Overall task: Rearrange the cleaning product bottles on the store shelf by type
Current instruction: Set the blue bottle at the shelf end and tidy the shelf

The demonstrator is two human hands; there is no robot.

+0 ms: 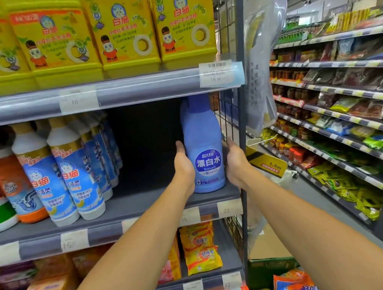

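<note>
Reaching up from 6 o'clock on two bare forearms toward the middle shelf (pixel 145 206). Clasping the blue bleach bottle (pixel 204 148) between the left hand (pixel 183 167), pressed to its 9 o'clock flank, and the right hand (pixel 236 163), pressed to its 3 o'clock flank. Holding it in a narrow two-sided grip, with thumbs pointing to 12 o'clock along the sides and the other fingers hidden behind the plastic. Standing upright on the shelf board at the 3 o'clock end, label facing out, just beside the wire side panel (pixel 229 125), with the cap close under the price rail (pixel 130 89) above. Sitting well apart from the white-and-blue bottles (pixel 68 174) ranked in rows toward 9 o'clock, gold caps on top, and from the orange bottle (pixel 20 190) touching them at far 9 o'clock. Showing yellow packets (pixel 200 247) on the lower shelf at 6 o'clock. Carrying four yellow jugs (pixel 121 33) side by side on the top shelf at 12 o'clock. Running off at 3 o'clock, farther away, along a second aisle of packaged-goods shelves (pixel 349 101).
</note>
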